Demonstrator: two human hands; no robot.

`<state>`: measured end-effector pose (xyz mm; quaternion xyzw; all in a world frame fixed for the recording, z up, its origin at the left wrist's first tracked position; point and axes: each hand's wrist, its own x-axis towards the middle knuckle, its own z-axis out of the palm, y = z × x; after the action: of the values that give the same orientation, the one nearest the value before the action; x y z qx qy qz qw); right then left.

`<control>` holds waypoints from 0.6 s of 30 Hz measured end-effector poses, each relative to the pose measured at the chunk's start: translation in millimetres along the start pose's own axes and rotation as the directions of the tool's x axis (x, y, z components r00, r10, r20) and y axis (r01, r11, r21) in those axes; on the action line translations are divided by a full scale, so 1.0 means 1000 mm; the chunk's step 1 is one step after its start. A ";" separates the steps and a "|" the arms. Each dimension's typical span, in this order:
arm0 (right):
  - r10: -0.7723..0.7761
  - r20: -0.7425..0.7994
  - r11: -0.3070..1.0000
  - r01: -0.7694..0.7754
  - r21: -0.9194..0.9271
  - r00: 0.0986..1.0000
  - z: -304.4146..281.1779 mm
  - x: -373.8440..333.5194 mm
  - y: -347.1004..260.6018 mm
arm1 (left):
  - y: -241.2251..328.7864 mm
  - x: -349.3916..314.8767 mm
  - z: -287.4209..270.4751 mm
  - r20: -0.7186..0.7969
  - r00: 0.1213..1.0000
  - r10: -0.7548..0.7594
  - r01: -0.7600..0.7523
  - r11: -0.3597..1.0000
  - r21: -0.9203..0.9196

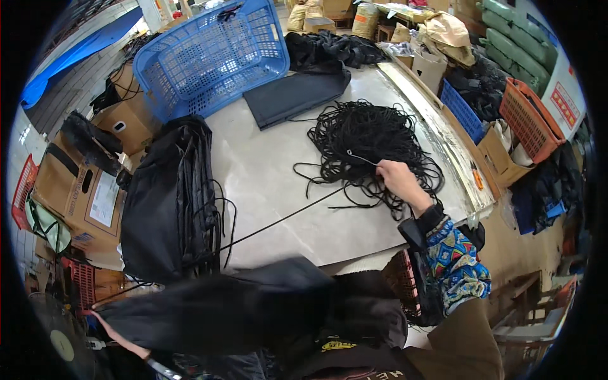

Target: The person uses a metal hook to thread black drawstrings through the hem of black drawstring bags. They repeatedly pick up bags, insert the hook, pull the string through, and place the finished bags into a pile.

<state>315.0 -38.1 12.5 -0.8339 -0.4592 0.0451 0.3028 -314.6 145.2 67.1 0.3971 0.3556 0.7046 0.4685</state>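
My right hand (pixel 400 182) is over the near side of the heap of black cord (pixel 373 130); its fingers are closed in a pinch on a thin metal rod (pixel 364 158), whose small looped tip points away to the left over the cord; the back of the hand faces up, and I cannot tell whether any strand is caught between the fingers as well. My left hand (pixel 119 333) is low at the left rim of the view, seen edge-on and bent by the lens; its fingers are drawn together at the far left corner of a long piece of black cloth (pixel 221 304), which stretches across in front of my body and is blurred; I cannot make out each finger there. A single dark line of cord (pixel 285 217) crosses the pale surface (pixel 272 183) on a slant, from near the heap down to the left, passing by the stack of black cloth pieces (pixel 166 202) toward the left hand; I cannot tell whether the fingers hold its end. The heap lies loose on the right part of the surface, with stray loops spreading toward me and to the left; beyond it, to the left, a folded dark piece (pixel 294 96) lies flat; at the far left a blue plastic basket (pixel 209 69) stands tilted, its open side toward me.
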 end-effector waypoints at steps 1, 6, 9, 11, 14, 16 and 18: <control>-0.056 -0.015 0.998 0.056 -0.022 0.998 -0.001 0.000 0.000 | 0.001 0.004 -0.008 0.043 0.999 -0.027 0.019 0.984 0.177; -0.128 -0.047 0.982 0.120 -0.148 0.991 -0.002 -0.007 -0.001 | 0.002 0.013 0.007 0.185 0.945 -0.269 0.030 0.635 0.772; -0.069 -0.086 0.979 0.051 -0.195 0.994 -0.006 -0.011 0.010 | 0.011 0.012 0.004 0.190 0.936 -0.298 -0.011 0.511 0.859; -0.080 -0.167 0.969 0.037 -0.243 0.983 -0.009 -0.012 0.037 | 0.017 0.012 0.001 0.192 0.932 -0.306 -0.033 0.458 0.888; -0.112 -0.184 0.971 0.068 -0.229 0.977 -0.007 -0.014 0.048 | 0.027 0.013 -0.003 0.194 0.932 -0.307 -0.075 0.360 0.930; -0.139 -0.189 0.971 0.096 -0.218 0.972 -0.004 -0.012 0.055 | 0.039 0.012 -0.006 0.189 0.936 -0.297 -0.097 0.301 0.949; -0.140 -0.232 0.967 0.084 -0.239 0.963 0.000 -0.011 0.062 | 0.058 0.009 -0.014 0.175 0.943 -0.283 -0.110 0.231 0.967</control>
<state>354.9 -71.2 -23.1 -0.8347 -0.4668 -0.1290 0.2622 -351.2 133.7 113.4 0.6865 0.6561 0.2321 0.2106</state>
